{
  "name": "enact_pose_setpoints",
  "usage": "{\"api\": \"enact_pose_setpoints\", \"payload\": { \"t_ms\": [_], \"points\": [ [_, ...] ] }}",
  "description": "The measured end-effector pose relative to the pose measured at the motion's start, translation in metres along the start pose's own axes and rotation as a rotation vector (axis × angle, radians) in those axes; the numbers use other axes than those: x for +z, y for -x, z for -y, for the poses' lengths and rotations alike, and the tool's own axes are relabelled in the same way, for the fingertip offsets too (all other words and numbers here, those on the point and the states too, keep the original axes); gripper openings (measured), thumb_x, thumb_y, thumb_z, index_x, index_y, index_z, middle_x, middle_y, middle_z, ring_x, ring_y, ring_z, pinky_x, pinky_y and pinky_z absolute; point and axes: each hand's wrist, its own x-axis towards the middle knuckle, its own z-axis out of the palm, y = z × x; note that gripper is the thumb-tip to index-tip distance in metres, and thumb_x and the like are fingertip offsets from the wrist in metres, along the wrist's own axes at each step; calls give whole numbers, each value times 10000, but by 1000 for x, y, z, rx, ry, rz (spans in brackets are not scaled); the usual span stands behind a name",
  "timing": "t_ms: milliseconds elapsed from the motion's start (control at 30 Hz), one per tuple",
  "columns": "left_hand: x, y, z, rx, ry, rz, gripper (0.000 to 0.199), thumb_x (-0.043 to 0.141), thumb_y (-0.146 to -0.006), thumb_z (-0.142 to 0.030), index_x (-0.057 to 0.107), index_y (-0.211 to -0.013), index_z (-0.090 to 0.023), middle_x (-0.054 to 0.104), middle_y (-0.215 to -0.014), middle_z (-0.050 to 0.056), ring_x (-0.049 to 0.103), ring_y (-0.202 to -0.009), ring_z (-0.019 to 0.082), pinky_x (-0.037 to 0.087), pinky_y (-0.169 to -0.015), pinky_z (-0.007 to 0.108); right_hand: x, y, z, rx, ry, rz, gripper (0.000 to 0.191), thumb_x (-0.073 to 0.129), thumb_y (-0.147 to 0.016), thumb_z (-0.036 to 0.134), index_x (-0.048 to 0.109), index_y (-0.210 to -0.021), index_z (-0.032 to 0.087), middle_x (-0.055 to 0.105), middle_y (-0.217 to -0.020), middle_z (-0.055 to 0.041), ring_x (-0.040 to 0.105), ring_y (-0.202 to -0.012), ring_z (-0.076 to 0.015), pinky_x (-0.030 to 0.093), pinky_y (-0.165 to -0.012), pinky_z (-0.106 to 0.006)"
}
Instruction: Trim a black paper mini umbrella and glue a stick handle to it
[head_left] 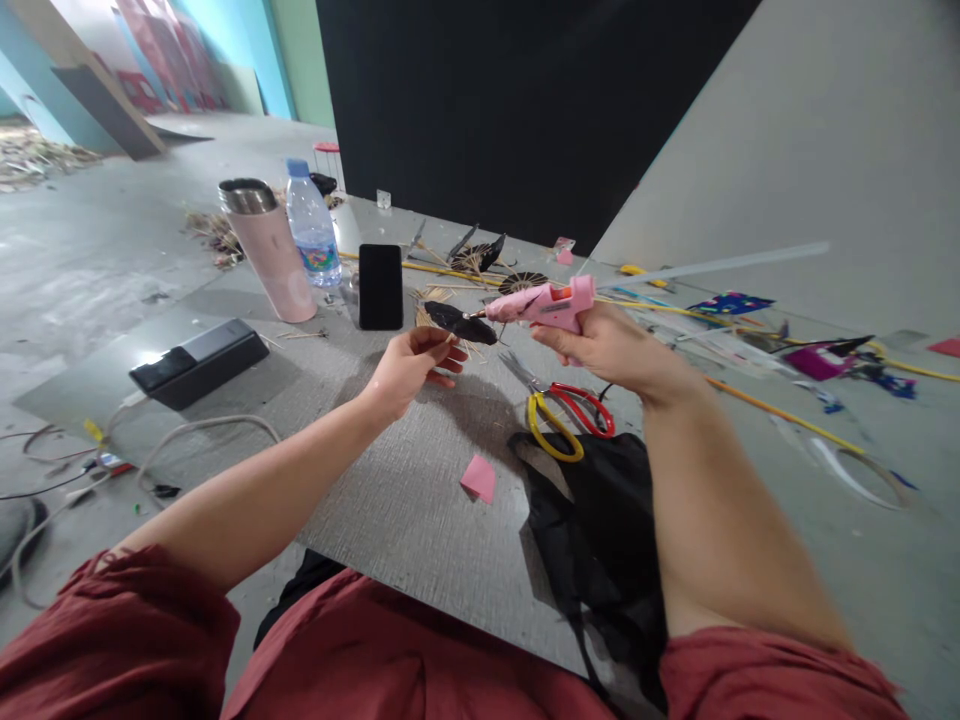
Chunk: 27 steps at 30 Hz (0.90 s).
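My right hand is wrapped round the grip of a pink glue gun with a long clear glue stick jutting out of its back. The gun's nozzle points left and meets, or nearly meets, a dark leaf-shaped black piece. My left hand pinches the near side of that piece between thumb and forefinger, seemingly by a thin stick. Its other fingers are loosely curled. Below the gun lie scissors with one red and one yellow handle, partly on black fabric.
A black phone, a water bottle and a pink tumbler stand beyond my left hand. Further left is a dark power bank with cables. Several stick-and-black-cloth pieces lie at the back. A pink paper scrap lies in front.
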Motion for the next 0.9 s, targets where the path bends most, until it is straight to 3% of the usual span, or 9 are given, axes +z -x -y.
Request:
{"api": "enact_pose_setpoints", "payload": {
  "t_ms": [367, 900],
  "points": [
    [-1, -1, 2, -3, -10, -2, 53, 676, -880, -151, 638, -844, -145, 729, -785, 62, 684, -688, 143, 543, -572, 249, -5, 1, 12, 49, -13, 32, 353, 596, -958, 544, 700, -1099, 237, 720, -993, -79, 629, -878, -245, 511, -725, -389],
    [-1, 0, 1, 1, -10, 8, 66, 640, -898, -118, 673, -844, -134, 721, -789, 68, 679, -672, 140, 542, -569, 250, -6, 2, 12, 43, -11, 12, 397, 597, -954, 561, 677, -1180, 244, 707, -1016, -79, 610, -854, -223, 479, -692, -380]
  ]
}}
